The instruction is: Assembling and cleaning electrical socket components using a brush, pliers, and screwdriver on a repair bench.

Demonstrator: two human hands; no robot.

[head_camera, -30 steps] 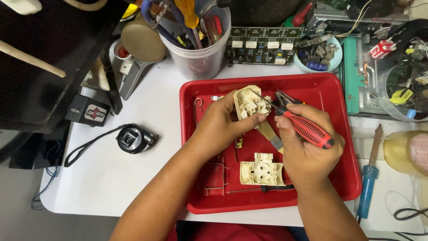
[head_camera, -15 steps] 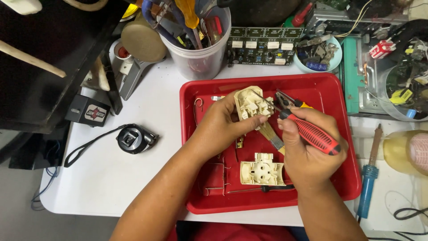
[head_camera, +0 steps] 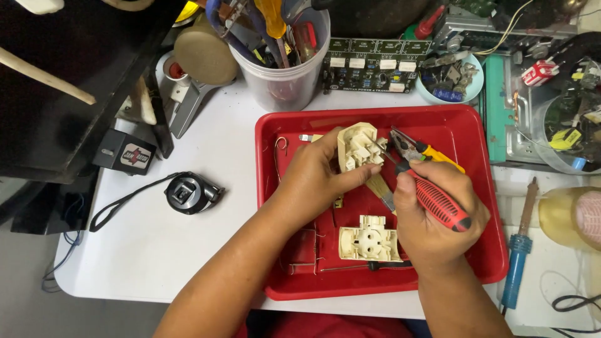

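- One white table (head_camera: 188, 250), carrying everything below.
- One red tray (head_camera: 476, 163), rectangular, at table centre-right; both hands working over it.
- One clear plastic cup (head_camera: 288, 81) behind the tray's left corner, packed with tools; exact count not readable.
- One green circuit board (head_camera: 369, 66) standing just right of the cup, behind the tray.
- One small pale-blue bowl (head_camera: 451, 78) of metal bits, right of the board.
- Two hands in view. Left hand (head_camera: 313, 178) closed around one cream socket part (head_camera: 360, 147), held up above the tray's upper middle, fingers wrapped on its lower edge.
- Right hand (head_camera: 435, 216) clenched on one pair of pliers (head_camera: 426, 181) with red and yellow handles; nose pointing up-left, tip just beside the held socket part. Whether the tip touches it: cannot tell.
- One second cream socket part (head_camera: 370, 238) lying flat in the tray, below the hands, touched by neither.
- One black tape measure (head_camera: 186, 193) with a black strap, on the table left of the tray, well apart from the hands.
- One blue-handled tool (head_camera: 516, 269) lying on the table just right of the tray.
- One thin bent wire (head_camera: 278, 150) in the tray's upper-left corner.
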